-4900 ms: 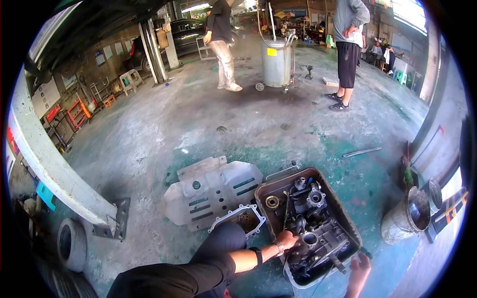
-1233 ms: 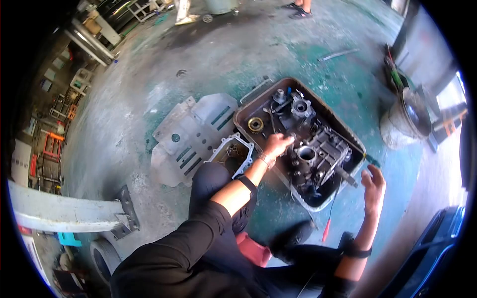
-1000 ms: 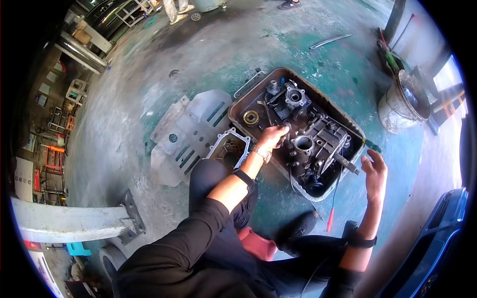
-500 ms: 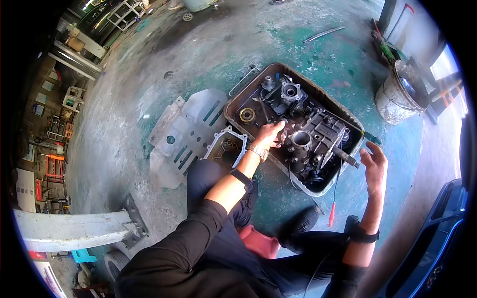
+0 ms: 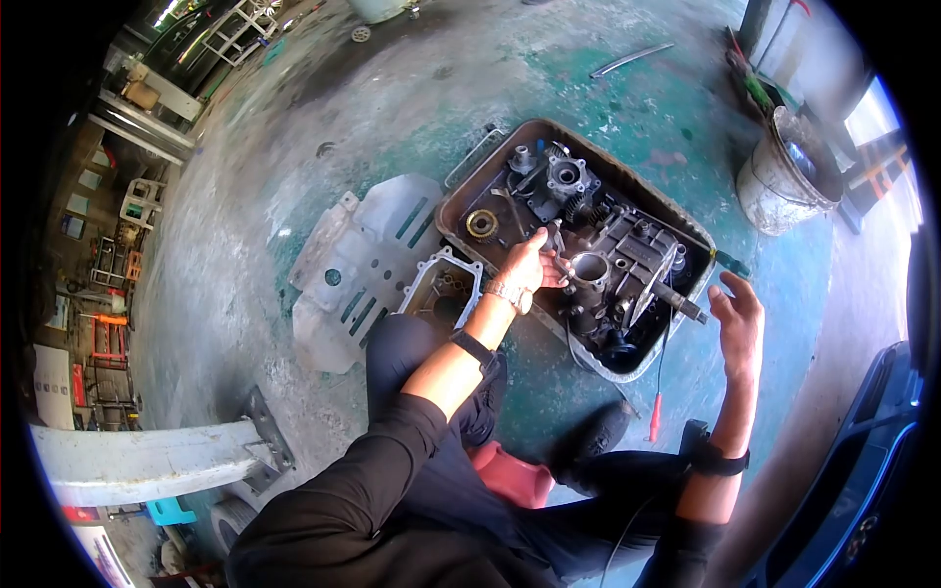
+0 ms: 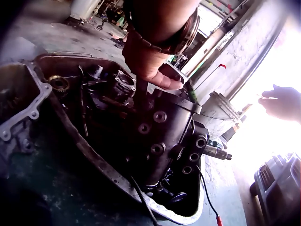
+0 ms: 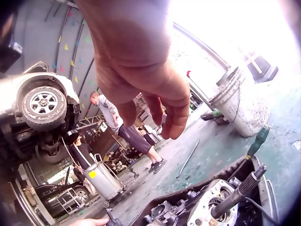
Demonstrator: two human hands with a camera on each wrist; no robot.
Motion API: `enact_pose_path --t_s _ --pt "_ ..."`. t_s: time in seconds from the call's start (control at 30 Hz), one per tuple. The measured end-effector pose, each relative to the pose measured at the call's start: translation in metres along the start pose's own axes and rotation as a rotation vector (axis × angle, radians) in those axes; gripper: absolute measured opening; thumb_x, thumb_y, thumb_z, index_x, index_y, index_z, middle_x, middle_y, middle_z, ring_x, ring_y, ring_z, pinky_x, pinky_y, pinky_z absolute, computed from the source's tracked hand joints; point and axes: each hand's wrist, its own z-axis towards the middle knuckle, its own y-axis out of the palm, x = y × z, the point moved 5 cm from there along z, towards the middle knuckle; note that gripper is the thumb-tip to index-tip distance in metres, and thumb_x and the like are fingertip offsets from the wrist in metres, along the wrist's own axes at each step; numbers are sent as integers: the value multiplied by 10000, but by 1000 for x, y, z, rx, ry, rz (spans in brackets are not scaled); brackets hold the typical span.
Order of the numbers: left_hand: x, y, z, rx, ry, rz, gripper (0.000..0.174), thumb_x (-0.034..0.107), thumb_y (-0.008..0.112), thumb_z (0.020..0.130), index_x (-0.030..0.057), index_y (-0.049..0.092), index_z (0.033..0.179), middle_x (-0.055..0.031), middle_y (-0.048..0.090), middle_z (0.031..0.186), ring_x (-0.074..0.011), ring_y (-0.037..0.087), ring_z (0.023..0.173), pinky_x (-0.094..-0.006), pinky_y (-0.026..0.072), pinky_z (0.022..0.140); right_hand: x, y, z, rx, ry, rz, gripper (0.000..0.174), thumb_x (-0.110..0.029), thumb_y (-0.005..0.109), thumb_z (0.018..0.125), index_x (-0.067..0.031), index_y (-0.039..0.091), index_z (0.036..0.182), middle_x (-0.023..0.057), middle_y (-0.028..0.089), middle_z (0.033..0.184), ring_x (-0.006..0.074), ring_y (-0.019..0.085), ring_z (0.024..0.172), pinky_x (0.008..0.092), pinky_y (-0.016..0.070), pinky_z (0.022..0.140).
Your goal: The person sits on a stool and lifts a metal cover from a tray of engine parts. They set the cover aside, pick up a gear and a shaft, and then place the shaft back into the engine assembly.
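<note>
My left hand (image 5: 524, 267) is over the near left side of a metal tray (image 5: 461, 257), thumb and fingers around a small dark metal part (image 5: 557, 239). The part's shape is mostly hidden by the hand. Right beside the fingers stands a dark gearbox housing (image 5: 632, 257) with a round bore facing up. From its right end a splined shaft (image 7: 244, 188) sticks out past the tray rim. My right hand (image 5: 742, 328) hangs in the air to the right of the tray, fingers loosely bent, holding nothing.
Also in the tray lie a brass-coloured ring gear (image 5: 482, 225) and a flanged housing (image 5: 569, 176). Left of it are an open cover (image 5: 423, 276) and a slotted metal plate (image 5: 368, 265). A dirty bucket (image 5: 779, 191) and a green-handled screwdriver (image 7: 258, 141) are at the right.
The head view has tilted down from the people to the tray. My left hand has stayed beside the housing and turned, its fingers now showing around the part. The right hand barely moved lately.
</note>
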Motion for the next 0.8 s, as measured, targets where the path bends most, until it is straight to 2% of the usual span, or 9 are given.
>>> enact_pose_path --t_s 0.13,0.2,0.27,0.33,0.37,0.4,0.47,0.8 --pt "1 5 5 -130 11 -133 424 440 386 972 54 560 947 -163 650 850 -328 664 844 -432 549 687 -1 -2 -1 10 -17 -8 537 -317 620 835 38 543 1232 188 633 1052 229 609 859 338 490 783" --pt "0 6 7 -84 11 -308 438 417 374 980 18 532 899 -205 653 792 -346 674 762 -427 561 621 -5 -2 -2 22 -10 3 464 -229 637 847 56 552 1203 204 655 1011 236 641 935 326 492 804" --pt "1 8 8 -83 8 -358 422 401 361 985 18 528 925 -192 647 798 -346 671 768 -422 559 613 -5 -2 -3 19 -8 7 458 -225 638 849 55 554 1201 202 653 1020 235 640 937 324 492 804" --pt "7 13 2 4 10 -351 410 383 360 988 5 512 949 -189 640 813 -341 669 754 -408 558 590 -6 -1 -2 17 -8 13 453 -221 638 851 55 555 1200 200 651 1028 234 640 940 321 492 804" --pt "8 16 -2 28 -18 -358 341 316 404 981 -11 491 945 -176 618 825 -341 666 747 -396 569 588 -7 -1 -2 17 -8 13 451 -218 639 852 55 555 1201 200 650 1033 232 639 941 321 492 806" --pt "10 18 -4 30 -20 -358 341 316 404 981 -11 491 945 -176 618 825 -341 666 747 -396 569 588 -7 -1 -2 19 -8 12 449 -215 640 853 55 554 1201 200 649 1038 231 638 942 322 492 807" --pt "12 21 -7 49 -21 -313 188 174 464 959 7 531 904 -159 571 884 -361 637 866 -378 579 680 -5 -2 -2 17 -15 10 454 -219 643 853 55 554 1204 197 649 1040 230 637 943 323 492 808" --pt "16 24 -9 66 27 -346 103 100 533 910 3 529 874 -137 568 855 -327 638 835 -377 584 690 -2 -1 -1 15 -38 12 489 -254 649 857 53 542 1222 202 637 1073 240 634 964 327 491 826"
